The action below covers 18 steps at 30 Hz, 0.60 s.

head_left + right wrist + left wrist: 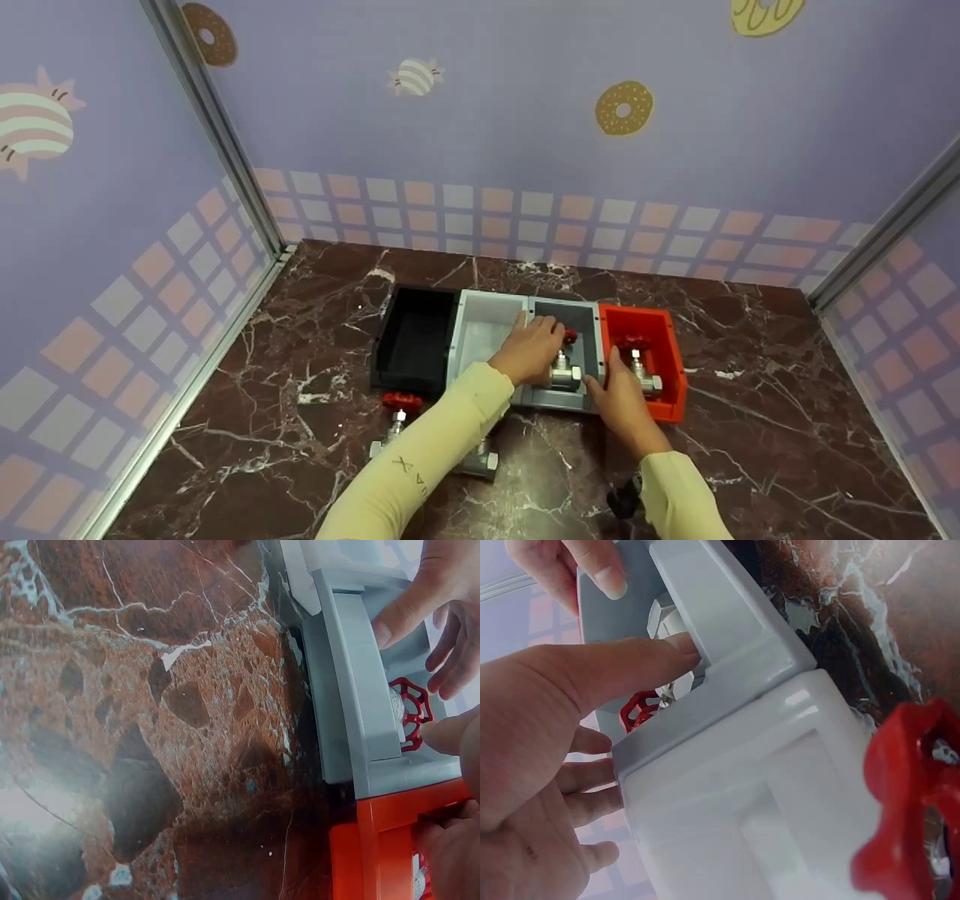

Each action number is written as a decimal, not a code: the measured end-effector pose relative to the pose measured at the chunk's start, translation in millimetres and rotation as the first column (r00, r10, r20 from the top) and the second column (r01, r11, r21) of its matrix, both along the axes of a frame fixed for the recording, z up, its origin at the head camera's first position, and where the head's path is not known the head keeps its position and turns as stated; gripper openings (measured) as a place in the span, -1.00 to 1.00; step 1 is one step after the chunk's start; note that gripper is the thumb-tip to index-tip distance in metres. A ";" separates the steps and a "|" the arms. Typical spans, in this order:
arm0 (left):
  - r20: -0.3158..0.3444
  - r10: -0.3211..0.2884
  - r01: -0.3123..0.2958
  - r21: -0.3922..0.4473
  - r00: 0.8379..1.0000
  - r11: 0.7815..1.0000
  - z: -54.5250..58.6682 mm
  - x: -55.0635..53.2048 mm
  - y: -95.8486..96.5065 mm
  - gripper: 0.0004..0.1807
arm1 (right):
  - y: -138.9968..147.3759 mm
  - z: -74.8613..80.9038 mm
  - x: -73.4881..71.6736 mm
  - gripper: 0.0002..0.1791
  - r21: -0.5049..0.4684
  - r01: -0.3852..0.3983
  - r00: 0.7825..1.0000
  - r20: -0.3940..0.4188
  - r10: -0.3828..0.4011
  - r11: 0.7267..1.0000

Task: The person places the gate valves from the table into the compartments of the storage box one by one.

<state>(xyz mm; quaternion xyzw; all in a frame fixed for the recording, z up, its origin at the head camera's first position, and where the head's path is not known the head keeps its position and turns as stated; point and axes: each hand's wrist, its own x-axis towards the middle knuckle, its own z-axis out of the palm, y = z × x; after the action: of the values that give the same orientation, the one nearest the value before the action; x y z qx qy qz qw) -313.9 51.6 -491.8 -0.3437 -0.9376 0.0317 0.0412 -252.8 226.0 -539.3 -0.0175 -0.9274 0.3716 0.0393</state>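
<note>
My left hand (531,349) reaches over the grey bin (559,401), its fingers spread and its thumb extended inside. In that bin lies a metal valve (564,375) with a red handwheel (411,714), partly covered by the hand. My right hand (622,397) straddles the wall between the grey bin and the orange bin (671,360), thumb on the grey side and fingers on the orange side. A second valve (643,375) sits in the orange bin, right beside those fingers. Neither hand grips a valve.
Left of the grey bin stand a white bin (491,307) and a black bin (412,334), all in one row. A valve (394,427) stands in front on the marble-patterned surface; another valve (484,463) is partly behind my left sleeve. Patterned walls (525,150) enclose the surface.
</note>
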 end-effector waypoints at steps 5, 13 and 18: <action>0.000 -0.002 0.002 0.006 1.000 1.000 2.4 2.7 -3.0 -0.15 | -0.5 2.0 0.6 -0.12 -0.008 0.022 1.000 0.011 -0.022 1.000; -0.004 -0.012 0.012 -0.010 1.000 1.000 4.4 5.0 -7.2 -0.14 | -2.2 6.5 0.5 -0.12 -0.013 0.059 0.998 -0.008 -0.059 0.998; -0.010 -0.020 0.020 0.001 1.000 1.000 6.2 7.9 -11.6 -0.14 | -4.9 11.9 1.9 -0.12 -0.024 0.085 0.996 -0.026 -0.086 0.996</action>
<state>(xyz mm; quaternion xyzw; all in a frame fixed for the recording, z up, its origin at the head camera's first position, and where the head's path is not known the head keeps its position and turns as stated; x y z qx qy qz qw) -306.1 40.0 -485.5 -0.3529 -0.9339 0.0322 0.0465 -250.9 221.1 -527.5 -0.0525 -0.9208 0.3806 0.0675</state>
